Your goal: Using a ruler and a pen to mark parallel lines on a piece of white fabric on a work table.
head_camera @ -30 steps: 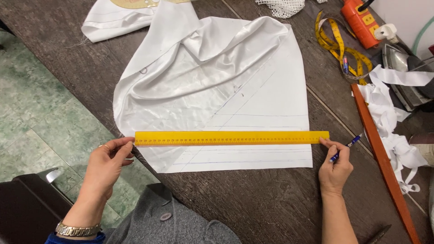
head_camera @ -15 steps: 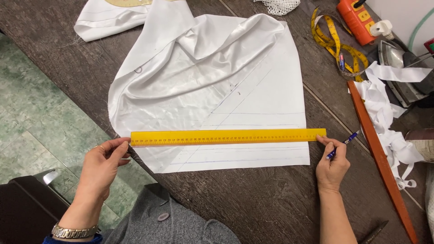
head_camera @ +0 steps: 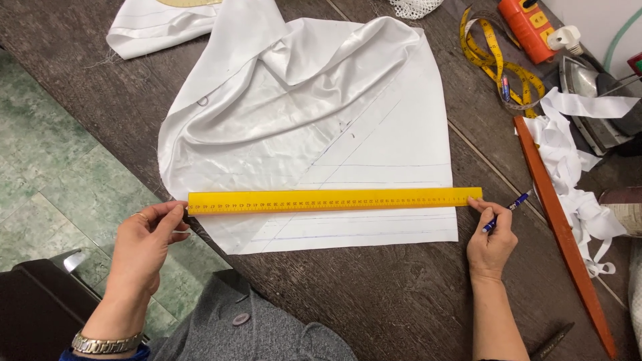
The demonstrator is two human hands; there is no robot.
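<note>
— Two hands on one long yellow ruler [head_camera: 334,199], that's what I have from here. The left hand [head_camera: 144,244] pinches its left end between thumb and fingers; the right hand [head_camera: 491,237] is closed around a blue pen [head_camera: 506,210], a fingertip touching the ruler's right end.

— Where does the ruler lie?

— Flat across the near part of the white satin cloth [head_camera: 321,127], along the drawn lines, on the dark wooden table [head_camera: 401,301].

— How would it handle, by your reckoning?

— I judge the ruler light and stiff, best held at both ends as now. The cloth looks soft and slippery, likely to creep, so I'd press down rather than drag.

— Anything else nearby?

— A yellow tape measure [head_camera: 495,63] far right, and a long reddish wooden strip [head_camera: 562,227] beside white scraps [head_camera: 578,174].
</note>
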